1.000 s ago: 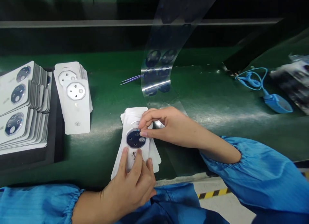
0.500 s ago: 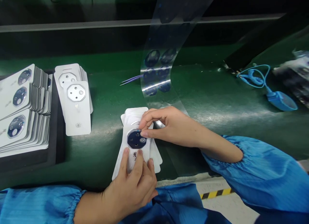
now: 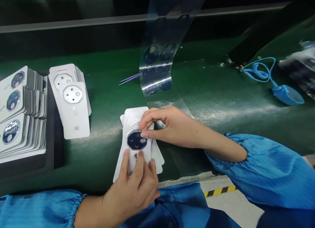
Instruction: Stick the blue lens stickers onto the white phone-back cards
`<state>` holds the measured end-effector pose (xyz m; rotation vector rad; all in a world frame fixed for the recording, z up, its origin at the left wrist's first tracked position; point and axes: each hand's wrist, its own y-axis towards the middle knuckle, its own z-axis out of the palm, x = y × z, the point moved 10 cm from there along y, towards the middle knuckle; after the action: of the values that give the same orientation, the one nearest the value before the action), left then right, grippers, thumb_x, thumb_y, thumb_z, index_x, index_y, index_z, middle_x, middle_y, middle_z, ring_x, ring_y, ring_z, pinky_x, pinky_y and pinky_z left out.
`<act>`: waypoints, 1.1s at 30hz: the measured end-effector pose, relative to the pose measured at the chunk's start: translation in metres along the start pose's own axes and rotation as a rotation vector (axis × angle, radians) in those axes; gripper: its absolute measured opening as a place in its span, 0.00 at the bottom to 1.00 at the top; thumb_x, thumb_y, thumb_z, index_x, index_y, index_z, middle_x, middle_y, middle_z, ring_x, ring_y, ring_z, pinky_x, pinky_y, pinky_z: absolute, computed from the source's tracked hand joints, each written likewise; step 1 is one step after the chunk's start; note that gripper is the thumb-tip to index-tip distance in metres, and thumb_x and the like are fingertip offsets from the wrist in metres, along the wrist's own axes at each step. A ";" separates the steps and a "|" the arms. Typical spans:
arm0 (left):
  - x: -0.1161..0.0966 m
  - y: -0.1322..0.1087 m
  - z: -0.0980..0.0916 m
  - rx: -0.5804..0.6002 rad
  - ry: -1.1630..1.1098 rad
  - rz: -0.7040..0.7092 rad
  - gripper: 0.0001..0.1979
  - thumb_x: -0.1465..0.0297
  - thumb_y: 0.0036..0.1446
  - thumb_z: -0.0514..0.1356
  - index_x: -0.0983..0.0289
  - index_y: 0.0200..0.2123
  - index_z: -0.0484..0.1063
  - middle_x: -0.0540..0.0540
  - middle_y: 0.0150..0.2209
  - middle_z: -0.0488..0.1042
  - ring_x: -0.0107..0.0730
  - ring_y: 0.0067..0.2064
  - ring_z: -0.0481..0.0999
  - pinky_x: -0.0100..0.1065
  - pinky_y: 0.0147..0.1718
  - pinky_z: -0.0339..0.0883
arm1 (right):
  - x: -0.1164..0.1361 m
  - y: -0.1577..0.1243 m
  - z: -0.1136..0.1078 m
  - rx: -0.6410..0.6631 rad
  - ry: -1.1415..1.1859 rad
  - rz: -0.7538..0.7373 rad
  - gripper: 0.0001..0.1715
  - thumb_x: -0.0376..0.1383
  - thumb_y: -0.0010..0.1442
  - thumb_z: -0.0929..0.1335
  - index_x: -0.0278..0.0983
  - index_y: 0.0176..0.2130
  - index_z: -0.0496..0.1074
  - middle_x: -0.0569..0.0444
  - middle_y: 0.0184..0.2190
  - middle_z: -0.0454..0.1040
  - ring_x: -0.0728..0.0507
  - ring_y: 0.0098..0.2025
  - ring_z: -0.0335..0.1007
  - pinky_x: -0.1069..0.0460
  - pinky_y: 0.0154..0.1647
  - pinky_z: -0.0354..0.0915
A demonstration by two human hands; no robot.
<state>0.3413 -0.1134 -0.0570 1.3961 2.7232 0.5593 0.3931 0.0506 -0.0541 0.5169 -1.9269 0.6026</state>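
Note:
A stack of thin white rounded panels (image 3: 125,160) lies fanned on the bench in front of me. The top panel has a silver-edged octagon filled by a dark blue, round-holed film piece (image 3: 135,141), with dark lettering below. My left hand (image 3: 139,185) rests its stretched, parted fingertips on the panel just under the octagon. Thumb and forefinger of my right hand (image 3: 167,128) pinch together at the octagon's upper right edge. A bit of blue shows at the pinch, apparently the film's edge; the fingers partly cover it.
Purple tweezers (image 3: 129,79) lie beside a clear strip (image 3: 157,69) carrying dark film pieces. White panels with bare octagons (image 3: 76,118) are stacked at left, next to a black tray (image 3: 57,149) of panels with dark octagons. A blue coiled cord (image 3: 261,72) lies at right.
The whole view has shifted slightly, so bench items sit a little further left. Both hands keep nearly the same place on the top panel, the right one still pinching at the octagon's edge.

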 end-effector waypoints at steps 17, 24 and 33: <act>-0.001 0.001 0.002 0.006 0.006 0.017 0.30 0.53 0.65 0.58 0.77 0.55 0.73 0.65 0.43 0.74 0.65 0.55 0.71 0.75 0.65 0.43 | 0.001 0.000 -0.001 -0.021 -0.038 -0.010 0.02 0.32 0.58 0.74 0.38 0.36 0.79 0.56 0.36 0.82 0.45 0.41 0.78 0.50 0.44 0.70; -0.001 0.000 0.000 0.010 0.010 0.014 0.29 0.54 0.66 0.58 0.76 0.55 0.73 0.64 0.44 0.75 0.63 0.55 0.72 0.74 0.66 0.42 | 0.002 -0.001 -0.002 -0.013 -0.047 0.000 0.04 0.29 0.59 0.74 0.37 0.36 0.79 0.57 0.36 0.82 0.46 0.40 0.78 0.51 0.44 0.70; -0.001 0.001 0.001 0.003 0.003 0.014 0.30 0.54 0.65 0.58 0.76 0.55 0.73 0.65 0.43 0.75 0.63 0.54 0.72 0.75 0.65 0.43 | 0.001 -0.001 -0.002 0.002 -0.049 0.010 0.03 0.30 0.60 0.74 0.38 0.36 0.79 0.57 0.37 0.82 0.47 0.41 0.78 0.52 0.44 0.70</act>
<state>0.3431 -0.1137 -0.0577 1.4175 2.7196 0.5593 0.3946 0.0506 -0.0519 0.5284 -1.9764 0.6034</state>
